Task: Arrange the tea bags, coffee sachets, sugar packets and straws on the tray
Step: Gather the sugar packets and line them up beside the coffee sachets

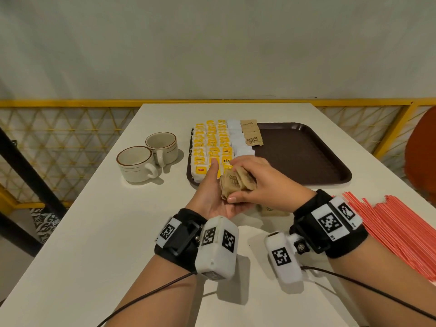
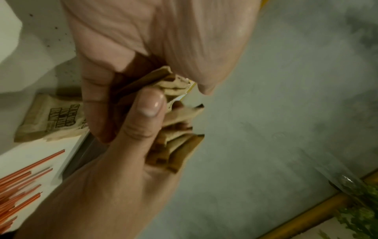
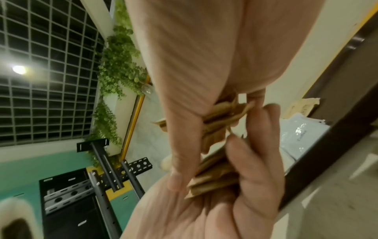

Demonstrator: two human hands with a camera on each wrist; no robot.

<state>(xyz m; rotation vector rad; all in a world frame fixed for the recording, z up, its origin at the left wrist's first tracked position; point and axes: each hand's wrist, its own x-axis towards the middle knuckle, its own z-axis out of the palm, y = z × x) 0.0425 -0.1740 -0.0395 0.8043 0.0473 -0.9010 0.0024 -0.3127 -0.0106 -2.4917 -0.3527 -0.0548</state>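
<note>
Together, the left hand (image 1: pixel 212 199) cradles a bundle of brown sugar packets (image 1: pixel 237 184) while the right hand (image 1: pixel 262 182) clamps its grip on them, just above the bench (image 1: pixel 94 232) beside the tray (image 1: pixel 306 156).

1. You've got a white table (image 1: pixel 99 232) carrying everything.
2. Two cups (image 1: pixel 151 156) sit at 10 o'clock, touching.
3. The brown tray (image 1: pixel 306 156) is up at 12 to 1.
4. Orange straws (image 1: pixel 396 227) are piled at 3, and one brown sugar packet (image 2: pixel 51 118) lies near them.
</note>
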